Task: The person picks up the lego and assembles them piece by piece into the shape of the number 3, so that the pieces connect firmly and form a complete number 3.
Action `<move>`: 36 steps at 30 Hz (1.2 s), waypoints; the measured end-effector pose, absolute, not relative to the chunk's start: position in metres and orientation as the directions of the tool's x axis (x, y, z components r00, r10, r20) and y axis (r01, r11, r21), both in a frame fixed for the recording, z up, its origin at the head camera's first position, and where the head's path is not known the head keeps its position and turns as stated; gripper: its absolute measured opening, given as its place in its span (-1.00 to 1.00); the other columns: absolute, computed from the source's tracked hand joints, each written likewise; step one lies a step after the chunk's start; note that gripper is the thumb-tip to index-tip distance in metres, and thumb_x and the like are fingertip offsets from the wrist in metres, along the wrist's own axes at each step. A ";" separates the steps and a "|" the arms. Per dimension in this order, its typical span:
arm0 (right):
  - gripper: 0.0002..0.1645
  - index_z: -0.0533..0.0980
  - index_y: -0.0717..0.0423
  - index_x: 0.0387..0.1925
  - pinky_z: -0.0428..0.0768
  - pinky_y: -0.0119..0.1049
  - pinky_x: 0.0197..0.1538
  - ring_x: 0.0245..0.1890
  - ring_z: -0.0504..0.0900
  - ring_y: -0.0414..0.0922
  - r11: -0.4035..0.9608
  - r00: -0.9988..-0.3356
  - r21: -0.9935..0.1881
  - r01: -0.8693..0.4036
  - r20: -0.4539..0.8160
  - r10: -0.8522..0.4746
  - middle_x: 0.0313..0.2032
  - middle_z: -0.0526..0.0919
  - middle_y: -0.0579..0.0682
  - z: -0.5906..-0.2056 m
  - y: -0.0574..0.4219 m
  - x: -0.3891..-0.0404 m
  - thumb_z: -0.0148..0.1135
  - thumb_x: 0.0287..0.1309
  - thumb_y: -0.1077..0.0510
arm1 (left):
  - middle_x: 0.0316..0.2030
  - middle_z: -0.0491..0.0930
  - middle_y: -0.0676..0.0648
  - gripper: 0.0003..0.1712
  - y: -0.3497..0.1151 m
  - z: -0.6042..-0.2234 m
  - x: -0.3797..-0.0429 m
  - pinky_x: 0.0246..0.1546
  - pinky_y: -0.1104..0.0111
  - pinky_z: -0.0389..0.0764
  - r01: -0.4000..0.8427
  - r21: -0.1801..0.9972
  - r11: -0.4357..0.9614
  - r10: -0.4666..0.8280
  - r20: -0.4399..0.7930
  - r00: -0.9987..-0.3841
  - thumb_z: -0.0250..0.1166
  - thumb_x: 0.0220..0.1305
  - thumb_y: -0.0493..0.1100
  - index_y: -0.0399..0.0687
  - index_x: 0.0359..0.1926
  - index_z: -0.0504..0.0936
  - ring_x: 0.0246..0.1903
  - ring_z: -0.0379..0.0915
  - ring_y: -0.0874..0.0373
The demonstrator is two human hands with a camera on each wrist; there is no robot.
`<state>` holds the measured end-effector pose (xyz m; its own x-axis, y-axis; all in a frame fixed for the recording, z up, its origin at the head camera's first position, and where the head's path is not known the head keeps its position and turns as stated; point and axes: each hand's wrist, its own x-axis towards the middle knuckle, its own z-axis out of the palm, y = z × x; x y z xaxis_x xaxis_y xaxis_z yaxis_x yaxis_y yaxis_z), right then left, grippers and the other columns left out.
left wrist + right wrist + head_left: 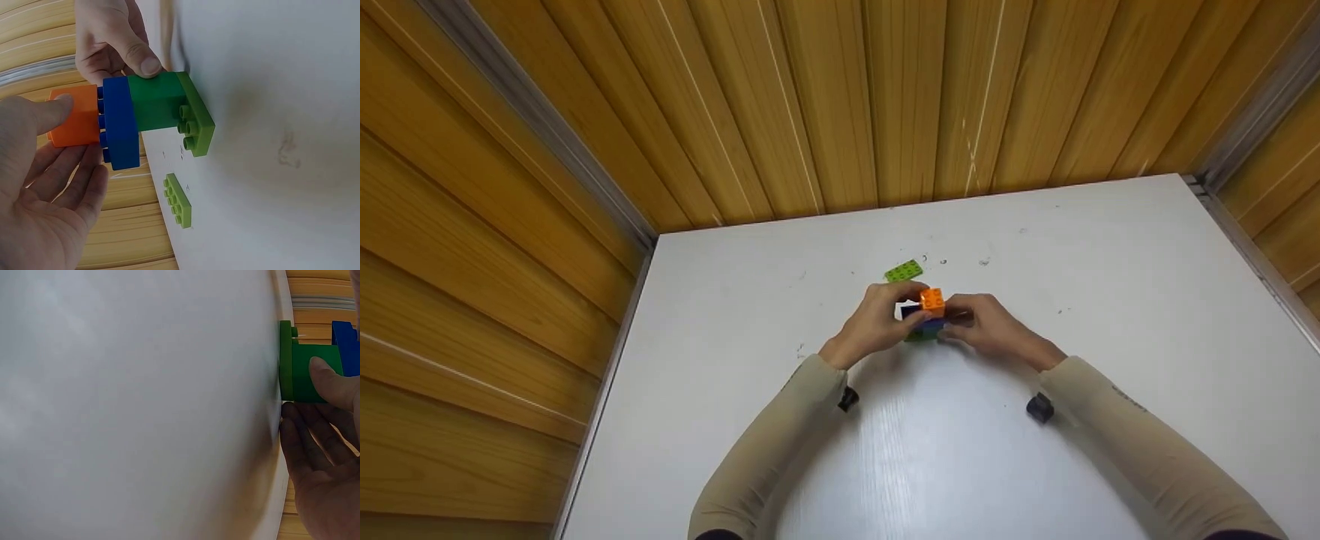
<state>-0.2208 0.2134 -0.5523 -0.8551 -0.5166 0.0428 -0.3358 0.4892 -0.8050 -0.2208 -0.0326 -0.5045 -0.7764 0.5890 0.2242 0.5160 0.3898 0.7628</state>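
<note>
A stack of toy building bricks stands on the white table between the two hands. Its base is a thin light-green brick [200,121]; a green brick [156,102] sits on that, then a longer blue brick [122,124] that overhangs to one side. On top of the blue one is an orange brick [932,301]. My left hand [877,319] pinches the orange brick between thumb and fingers. With thumb and fingers on opposite sides, my right hand [994,328] grips the green brick low in the stack.
Just beyond the stack lies a loose thin light-green brick [904,271], studs up. Small dark marks dot the white table [735,300]. Wood-panelled walls [840,112] rise behind the table and at its sides.
</note>
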 end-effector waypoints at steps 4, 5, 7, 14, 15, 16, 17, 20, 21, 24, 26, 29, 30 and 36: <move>-0.55 0.66 0.18 0.23 0.64 0.14 0.31 0.16 0.75 0.16 0.498 -0.859 -0.801 -0.332 0.040 -0.510 0.15 0.76 0.15 -0.553 0.213 -0.220 0.45 0.33 0.27 | 0.13 0.76 -0.09 -0.61 -0.033 -0.505 -0.220 0.23 0.29 0.68 0.514 0.765 0.389 0.592 0.220 -0.775 0.41 0.46 -0.21 -0.17 0.25 0.68 0.12 0.70 0.23; -0.56 0.66 0.17 0.23 0.64 0.14 0.31 0.16 0.75 0.16 0.499 -0.860 -0.801 -0.331 0.038 -0.508 0.15 0.76 0.15 -0.553 0.213 -0.220 0.45 0.34 0.26 | 0.13 0.76 -0.08 -0.61 -0.033 -0.505 -0.220 0.23 0.29 0.68 0.515 0.763 0.391 0.592 0.220 -0.776 0.41 0.46 -0.21 -0.16 0.24 0.68 0.12 0.70 0.23; -0.56 0.66 0.16 0.23 0.64 0.13 0.31 0.16 0.75 0.15 0.499 -0.861 -0.802 -0.329 0.037 -0.507 0.16 0.76 0.14 -0.553 0.213 -0.220 0.46 0.34 0.25 | 0.13 0.76 -0.09 -0.61 -0.033 -0.505 -0.219 0.22 0.28 0.69 0.515 0.765 0.387 0.592 0.222 -0.775 0.42 0.46 -0.21 -0.17 0.24 0.68 0.12 0.70 0.22; -0.55 0.67 0.15 0.22 0.65 0.12 0.30 0.15 0.75 0.15 0.484 -0.857 -0.809 -0.332 0.044 -0.514 0.14 0.77 0.13 -0.553 0.212 -0.219 0.48 0.32 0.24 | 0.15 0.75 -0.09 -0.60 -0.033 -0.506 -0.219 0.23 0.24 0.69 0.504 0.775 0.382 0.595 0.211 -0.775 0.41 0.46 -0.20 -0.17 0.25 0.68 0.12 0.69 0.24; -0.55 0.67 0.14 0.22 0.65 0.11 0.30 0.16 0.75 0.15 0.481 -0.856 -0.812 -0.332 0.044 -0.515 0.14 0.77 0.12 -0.553 0.212 -0.219 0.48 0.32 0.24 | 0.15 0.75 -0.09 -0.60 -0.033 -0.506 -0.219 0.23 0.24 0.69 0.502 0.776 0.382 0.596 0.209 -0.775 0.41 0.46 -0.20 -0.17 0.26 0.68 0.12 0.69 0.24; -0.55 0.67 0.13 0.22 0.65 0.10 0.30 0.16 0.75 0.14 0.480 -0.856 -0.812 -0.330 0.043 -0.516 0.15 0.76 0.12 -0.553 0.212 -0.219 0.48 0.31 0.24 | 0.15 0.75 -0.09 -0.60 -0.033 -0.506 -0.219 0.24 0.24 0.68 0.502 0.776 0.382 0.596 0.208 -0.775 0.41 0.46 -0.20 -0.16 0.26 0.68 0.12 0.69 0.24; -0.54 0.67 0.13 0.22 0.65 0.10 0.30 0.16 0.75 0.14 0.479 -0.855 -0.812 -0.332 0.045 -0.517 0.15 0.76 0.12 -0.553 0.212 -0.219 0.48 0.31 0.24 | 0.15 0.75 -0.09 -0.60 -0.033 -0.506 -0.219 0.24 0.24 0.68 0.503 0.775 0.382 0.597 0.209 -0.775 0.41 0.46 -0.20 -0.16 0.26 0.68 0.12 0.69 0.24; -0.55 0.67 0.13 0.21 0.66 0.10 0.29 0.15 0.76 0.14 0.483 -0.858 -0.811 -0.330 0.045 -0.511 0.15 0.77 0.12 -0.553 0.213 -0.219 0.48 0.31 0.25 | 0.13 0.76 -0.09 -0.60 -0.032 -0.506 -0.219 0.23 0.28 0.68 0.510 0.774 0.376 0.600 0.215 -0.770 0.41 0.47 -0.19 -0.17 0.25 0.68 0.12 0.69 0.24; -0.56 0.68 0.13 0.21 0.66 0.10 0.29 0.15 0.76 0.14 0.482 -0.859 -0.812 -0.330 0.047 -0.511 0.14 0.77 0.12 -0.554 0.213 -0.220 0.48 0.31 0.26 | 0.13 0.76 -0.09 -0.60 -0.032 -0.506 -0.219 0.23 0.30 0.68 0.512 0.773 0.374 0.602 0.218 -0.768 0.41 0.47 -0.18 -0.17 0.25 0.68 0.11 0.69 0.24; -0.57 0.68 0.15 0.20 0.66 0.10 0.28 0.14 0.76 0.15 0.477 -0.857 -0.812 -0.336 0.054 -0.512 0.13 0.77 0.12 -0.555 0.213 -0.220 0.46 0.31 0.30 | 0.11 0.77 -0.07 -0.61 -0.032 -0.506 -0.221 0.21 0.38 0.67 0.525 0.763 0.377 0.606 0.225 -0.763 0.40 0.48 -0.16 -0.16 0.24 0.68 0.11 0.70 0.25; -0.58 0.68 0.15 0.19 0.67 0.10 0.28 0.14 0.76 0.14 0.473 -0.856 -0.814 -0.338 0.058 -0.513 0.12 0.78 0.12 -0.555 0.214 -0.220 0.45 0.31 0.30 | 0.11 0.77 -0.07 -0.62 -0.032 -0.506 -0.221 0.21 0.42 0.66 0.531 0.755 0.385 0.609 0.225 -0.761 0.39 0.49 -0.15 -0.16 0.24 0.69 0.10 0.70 0.26; -0.58 0.68 0.15 0.19 0.66 0.11 0.28 0.14 0.76 0.15 0.478 -0.857 -0.808 -0.343 0.061 -0.512 0.12 0.78 0.12 -0.555 0.214 -0.220 0.44 0.32 0.30 | 0.12 0.77 -0.06 -0.62 -0.032 -0.506 -0.222 0.19 0.46 0.64 0.535 0.746 0.397 0.612 0.219 -0.760 0.39 0.49 -0.15 -0.14 0.24 0.69 0.11 0.69 0.26; -0.58 0.68 0.15 0.19 0.66 0.12 0.29 0.15 0.76 0.15 0.480 -0.858 -0.807 -0.343 0.060 -0.511 0.12 0.78 0.12 -0.555 0.214 -0.220 0.44 0.32 0.30 | 0.12 0.77 -0.06 -0.63 -0.032 -0.506 -0.222 0.20 0.47 0.64 0.533 0.746 0.400 0.613 0.215 -0.760 0.39 0.49 -0.15 -0.14 0.24 0.70 0.11 0.69 0.26; -0.58 0.67 0.16 0.21 0.64 0.12 0.31 0.16 0.75 0.16 0.488 -0.858 -0.805 -0.336 0.049 -0.511 0.13 0.77 0.14 -0.554 0.212 -0.221 0.44 0.35 0.26 | 0.12 0.77 -0.05 -0.64 -0.033 -0.505 -0.224 0.20 0.45 0.65 0.533 0.743 0.406 0.620 0.204 -0.757 0.39 0.49 -0.14 -0.13 0.23 0.71 0.09 0.69 0.28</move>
